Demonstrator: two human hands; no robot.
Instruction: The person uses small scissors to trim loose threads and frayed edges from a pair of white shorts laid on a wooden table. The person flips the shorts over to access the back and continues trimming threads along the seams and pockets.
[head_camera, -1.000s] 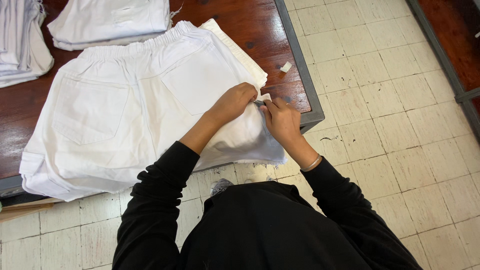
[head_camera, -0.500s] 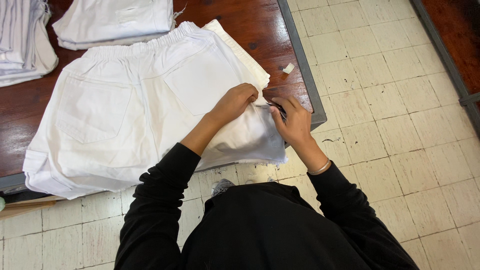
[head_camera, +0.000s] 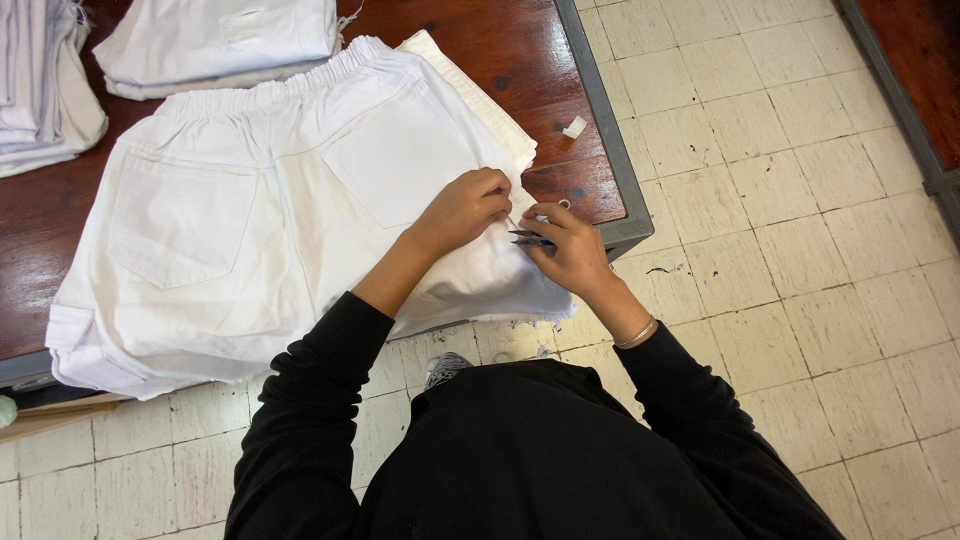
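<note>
Workroom with a wooden table on a tiled floor

A dark red-brown wooden table with a grey metal edge fills the upper left, its top glossy under even light. Beside it runs a floor of worn, cream square tiles (scuffed and speckled with dark marks). A second red-brown surface with a grey edge shows at the upper right corner.

White shorts flat on desk, back pockets up, hem edge pinched; small snips at hem.
</note>
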